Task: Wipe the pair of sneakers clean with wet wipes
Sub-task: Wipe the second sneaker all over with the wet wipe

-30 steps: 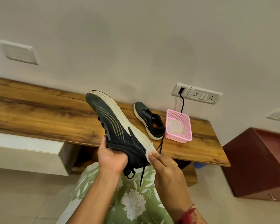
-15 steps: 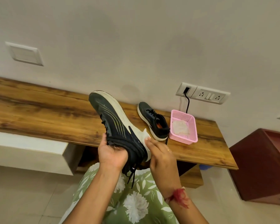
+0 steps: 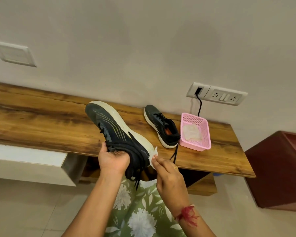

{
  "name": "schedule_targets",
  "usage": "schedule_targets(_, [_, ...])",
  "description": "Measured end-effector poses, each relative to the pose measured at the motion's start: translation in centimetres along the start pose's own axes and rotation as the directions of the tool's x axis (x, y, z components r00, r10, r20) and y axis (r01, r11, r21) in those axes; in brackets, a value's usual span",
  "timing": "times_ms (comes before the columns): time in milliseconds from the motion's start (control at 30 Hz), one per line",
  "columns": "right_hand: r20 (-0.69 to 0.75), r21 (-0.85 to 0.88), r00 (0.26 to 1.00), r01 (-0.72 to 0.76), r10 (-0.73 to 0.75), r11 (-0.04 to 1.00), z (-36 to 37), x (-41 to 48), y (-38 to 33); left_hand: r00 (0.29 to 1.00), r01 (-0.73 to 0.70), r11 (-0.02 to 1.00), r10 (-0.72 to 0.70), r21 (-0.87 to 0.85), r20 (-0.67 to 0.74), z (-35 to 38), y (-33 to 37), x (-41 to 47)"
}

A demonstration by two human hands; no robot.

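My left hand [image 3: 112, 158] grips a dark sneaker [image 3: 116, 132] with a white sole by its opening, toe tilted up and away over the wooden shelf [image 3: 41, 124]. Its laces hang down over my lap. My right hand [image 3: 167, 175] pinches a white wet wipe [image 3: 153, 158] against the heel end of the white sole. The second sneaker [image 3: 162, 127] lies upright on the shelf to the right, one lace trailing over the front edge. A pink basket [image 3: 204, 134] beside it holds more wipes [image 3: 191, 132].
A wall socket panel [image 3: 217, 95] with a black cord plugged in sits above the basket. A dark red cabinet [image 3: 278, 168] stands at the right. A white drawer unit [image 3: 27, 161] hangs under the shelf at left. Tiled floor lies below.
My right hand slid the wipe up along the white sole and then back down to the heel end. The left hand kept its grip on the sneaker.
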State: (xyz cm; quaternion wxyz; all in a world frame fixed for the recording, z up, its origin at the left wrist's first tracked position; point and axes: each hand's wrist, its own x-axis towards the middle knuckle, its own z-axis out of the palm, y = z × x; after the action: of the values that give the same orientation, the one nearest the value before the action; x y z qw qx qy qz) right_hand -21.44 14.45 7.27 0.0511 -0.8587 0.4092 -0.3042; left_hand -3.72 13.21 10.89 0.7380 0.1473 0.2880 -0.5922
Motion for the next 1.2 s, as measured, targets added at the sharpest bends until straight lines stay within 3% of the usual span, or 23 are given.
schedule_targets(100, [-0.011, 0.094, 1.000, -0.020, 0.021, 0.995, 1.3, -0.2, 0.8, 0.999, 0.019, 0.998, -0.021, -0.064, -0.033, 0.4, 1.1, 1.6])
schedule_targets(167, [-0.089, 0.227, 0.984, -0.130, 0.154, 0.965, 1.4, -0.4, 0.8, 0.998, 0.025, 0.994, -0.031, -0.102, -0.052, 0.7, 1.8, 2.3])
schedule_targets(233, [-0.233, 0.369, 0.924, -0.205, 0.304, 0.907, 0.7, 0.5, 0.4, 0.998, 0.021, 0.991, -0.029, -0.132, -0.055, 0.9, 2.0, 2.6])
schedule_targets(333, [-0.359, 0.460, 0.879, -0.128, 0.315, 0.879, 0.0, 3.6, -0.4, 0.997, 0.014, 0.987, -0.026, -0.163, -0.072, 1.5, 1.7, 2.1])
schedule_targets(433, [-0.292, 0.402, 0.934, -0.076, 0.206, 0.912, 1.9, 4.8, -0.8, 0.995, 0.003, 0.973, -0.026, -0.231, -0.097, 1.7, 1.4, 2.3])
schedule_targets(600, [-0.200, 0.424, 0.926, -0.212, 0.320, 0.880, 5.3, 1.3, 0.4, 0.994, -0.022, 0.970, -0.005, -0.241, -0.109, 1.7, 2.1, 2.7])
schedule_targets(767, [-0.308, 0.537, 0.873, -0.169, 0.378, 0.827, 3.4, 3.5, -0.6, 0.992, 0.004, 0.980, -0.029, -0.200, -0.122, 1.3, 2.0, 3.7])
schedule_targets(933, [-0.221, 0.321, 0.954, -0.125, 0.202, 0.939, 4.4, 4.3, 0.9, 0.991, 0.021, 0.983, -0.045, -0.181, -0.129, 1.2, 1.4, 4.4])
schedule_targets(1033, [-0.083, 0.262, 0.977, -0.168, 0.196, 0.950, 5.7, 1.7, 2.4, 0.992, 0.000, 0.983, -0.023, -0.184, -0.120, 1.3, 1.8, 4.3])
schedule_targets(1100, [0.016, 0.287, 0.965, -0.254, 0.261, 0.924, 5.9, 0.9, 2.9, 0.992, -0.018, 0.982, -0.006, -0.186, -0.123, 1.3, 2.3, 4.2])
schedule_targets(1200, [-0.093, 0.386, 0.901, -0.361, 0.425, 0.849, 4.6, 2.0, 3.1, 0.991, -0.026, 0.988, 0.006, -0.151, -0.135, 0.9, 2.5, 4.3])
